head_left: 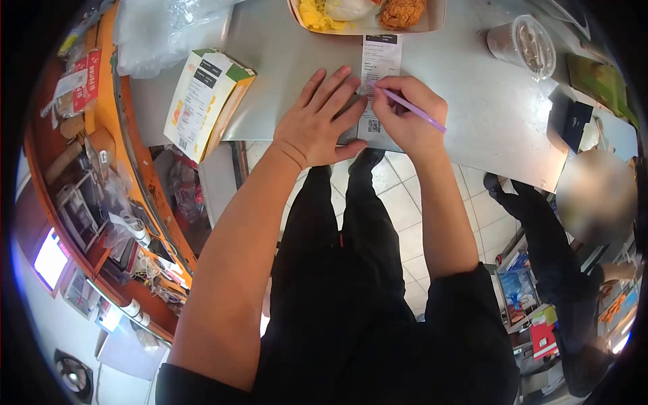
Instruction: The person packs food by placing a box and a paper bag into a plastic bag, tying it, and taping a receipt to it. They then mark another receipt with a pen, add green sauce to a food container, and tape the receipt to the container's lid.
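A long paper receipt [382, 62] with printed text and a QR code lies on the metal table [466, 108]. My left hand [318, 121] rests flat with spread fingers, its fingertips at the receipt's left edge. Closed around a thin purple pen [422, 115], my right hand [408, 118] rests on the receipt's right side; the pen's tip is hidden by the fingers. Just beyond the receipt's top end stands an open food box [371, 27] with fried chicken, rice and something yellow. A closed carton [202, 101] with a receipt on its top sits to the left.
A lidded plastic cup [523, 47] stands at the back right, near a black box [576, 126]. Plastic bags [169, 34] lie at the back left. An orange-edged shelf [128, 135] runs along the left. Another person [574, 270] in dark clothes is at the right.
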{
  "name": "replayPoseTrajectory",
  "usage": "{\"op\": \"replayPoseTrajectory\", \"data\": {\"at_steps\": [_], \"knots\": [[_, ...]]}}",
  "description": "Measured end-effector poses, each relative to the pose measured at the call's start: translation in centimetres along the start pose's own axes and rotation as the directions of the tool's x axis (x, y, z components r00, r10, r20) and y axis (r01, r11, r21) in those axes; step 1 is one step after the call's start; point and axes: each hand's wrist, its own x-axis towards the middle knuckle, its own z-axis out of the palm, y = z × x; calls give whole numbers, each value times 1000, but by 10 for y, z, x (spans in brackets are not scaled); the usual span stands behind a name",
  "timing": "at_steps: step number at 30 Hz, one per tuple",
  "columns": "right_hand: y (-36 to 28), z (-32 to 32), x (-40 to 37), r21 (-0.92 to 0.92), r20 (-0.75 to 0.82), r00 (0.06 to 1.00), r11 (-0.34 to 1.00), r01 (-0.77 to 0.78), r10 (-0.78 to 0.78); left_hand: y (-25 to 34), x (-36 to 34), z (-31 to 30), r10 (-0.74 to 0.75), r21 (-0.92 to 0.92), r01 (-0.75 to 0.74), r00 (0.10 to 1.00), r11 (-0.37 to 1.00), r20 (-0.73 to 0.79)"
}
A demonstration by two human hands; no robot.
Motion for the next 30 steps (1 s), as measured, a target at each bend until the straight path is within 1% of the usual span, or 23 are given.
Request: {"op": "replayPoseTrajectory", "data": {"at_steps": [5,7,11,13,14,16,17,18,19,20,21,22,23,25,26,28,30], "knots": [[-2,4,3,-47,-33,999,999,6,-8,1,2,-2,-2,13,2,1000,1000,19],[0,7,2,-67,-2,996,994,88,-89,2,2,-3,-11,11,11,1000,1000,22],[3,7,6,-84,-51,993,992,99,-103,1,3,-4,3,5,-3,1000,1000,12],[-6,4,4,-52,-31,999,998,41,-43,2,2,-5,6,9,-6,1000,1000,18],[-8,2,-1,-56,-32,998,997,44,-46,3,2,-5,4,1,-4,1000,1000,25],[-10,1,-14,-84,-117,993,996,-2,-8,-1,2,-4,1,-4,-1,1000,1000,26],[-10,2,-20,-85,-115,993,996,-3,-7,-2,1,-2,13,-25,-13,1000,1000,-3],[-12,5,-25,-94,-134,991,995,-36,24,-2,1,-2,26,-49,-27,999,998,-29],[-14,8,-29,-104,-152,987,992,-72,55,-2,0,-1,23,-56,-24,999,998,-25],[-14,10,-31,-106,-147,987,991,-77,61,-3,-1,0,18,-31,-18,1000,999,-7],[-14,13,-30,-110,-180,982,991,-82,61,-3,-1,-1,11,-5,-11,1000,1000,10],[-14,15,-28,-114,-216,975,990,-84,58,-2,-3,0,8,-8,-8,1000,1000,9],[-13,16,-27,-117,-216,975,990,-82,56,-2,-3,1,8,-15,-8,1000,1000,0],[-11,19,-25,-180,-235,972,983,-39,-4,-4,-1,1,11,-19,-11,1000,1000,-12],[-10,19,-25,-180,-232,973,983,-38,-5,-3,-1,2,5,-30,-5,1000,1000,-16],[-10,19,-24,-212,-182,979,976,48,-88,-2,-2,0,-7,-37,6,1000,999,-20],[-10,20,-22,-205,-196,978,978,29,-70,-3,-1,-2,-6,-56,6,1000,998,6]]}}
